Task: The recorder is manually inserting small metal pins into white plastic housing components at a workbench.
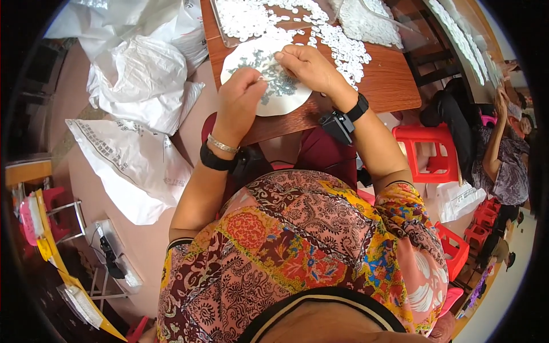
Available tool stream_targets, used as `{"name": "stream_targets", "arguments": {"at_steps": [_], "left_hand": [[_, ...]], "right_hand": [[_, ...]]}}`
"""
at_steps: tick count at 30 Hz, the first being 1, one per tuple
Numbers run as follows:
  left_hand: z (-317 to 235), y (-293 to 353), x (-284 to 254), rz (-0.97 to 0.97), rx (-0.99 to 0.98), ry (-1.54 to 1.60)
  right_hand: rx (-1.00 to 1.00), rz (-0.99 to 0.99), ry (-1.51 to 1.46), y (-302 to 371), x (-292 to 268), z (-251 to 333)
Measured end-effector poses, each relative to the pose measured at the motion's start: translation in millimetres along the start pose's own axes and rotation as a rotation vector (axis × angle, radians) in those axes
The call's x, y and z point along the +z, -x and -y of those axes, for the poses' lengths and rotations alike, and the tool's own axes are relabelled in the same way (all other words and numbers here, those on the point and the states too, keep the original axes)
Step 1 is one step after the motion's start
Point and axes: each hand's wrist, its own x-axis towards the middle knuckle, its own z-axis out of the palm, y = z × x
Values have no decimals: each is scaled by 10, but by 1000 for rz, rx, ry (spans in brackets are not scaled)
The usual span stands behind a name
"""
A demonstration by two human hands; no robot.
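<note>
A round white plate (pixel 286 108) lies at the table's near edge, with many small grey metal-looking parts (pixel 278 86) scattered across it. Over its left side is my left hand (pixel 240 100), closed with the thumb against the curled fingers; what it pinches is too small to make out. My right hand (pixel 311 66) is over the plate's far right part, its thumb and forefinger pinched together on something I cannot make out. Small white plastic pieces with holes (pixel 343 54) are spread on the table just beyond and to the right of the plate.
A clear tray (pixel 229 41) of white pieces and a clear bag (pixel 369 26) of them are on the wooden table (pixel 386 86). White sacks (pixel 137 86) stand left on the floor. A red stool (pixel 426 148) is at the right, near another person (pixel 503 154).
</note>
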Motion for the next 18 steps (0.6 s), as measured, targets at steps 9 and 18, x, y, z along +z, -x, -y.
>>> {"name": "stream_targets", "arguments": {"at_steps": [9, 18], "left_hand": [[-67, -100, 88, 65, 184, -36], [60, -83, 26, 93, -211, 542]], "right_hand": [[-20, 73, -41, 124, 82, 258], [-16, 56, -102, 184, 164, 245]]}}
